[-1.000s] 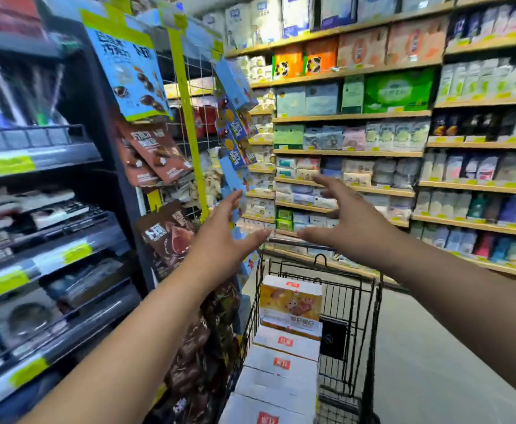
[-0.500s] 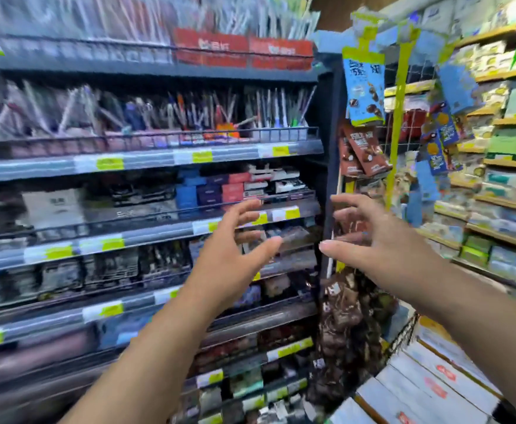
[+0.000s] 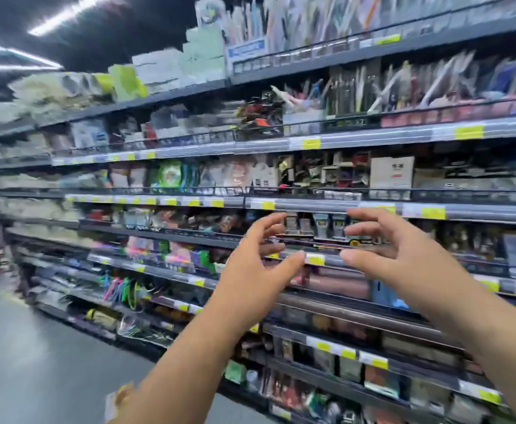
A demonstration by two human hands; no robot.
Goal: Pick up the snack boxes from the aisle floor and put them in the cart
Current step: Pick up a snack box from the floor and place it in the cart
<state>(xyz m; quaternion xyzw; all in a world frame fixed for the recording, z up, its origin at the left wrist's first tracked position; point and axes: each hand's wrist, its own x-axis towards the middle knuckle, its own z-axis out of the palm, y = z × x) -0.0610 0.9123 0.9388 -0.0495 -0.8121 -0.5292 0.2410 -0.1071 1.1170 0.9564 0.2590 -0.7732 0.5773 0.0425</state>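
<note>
left hand (image 3: 250,270) and right hand (image 3: 403,258) up, fingers spread and loosely curved, holding nothing, gap between. dark metal shelves with yellow tags (image 3: 357,142) behind; grey aisle floor (image 3: 36,347) open leftward. blurry white-orange box (image 3: 117,399), maybe a snack box, at the bottom edge by the left forearm.

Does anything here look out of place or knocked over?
Mostly no: the shelves look orderly, though blurred. One oddity: a pale, orange-printed thing shows at the bottom edge, over the aisle floor, apart from the shelves; too blurred to identify.
</note>
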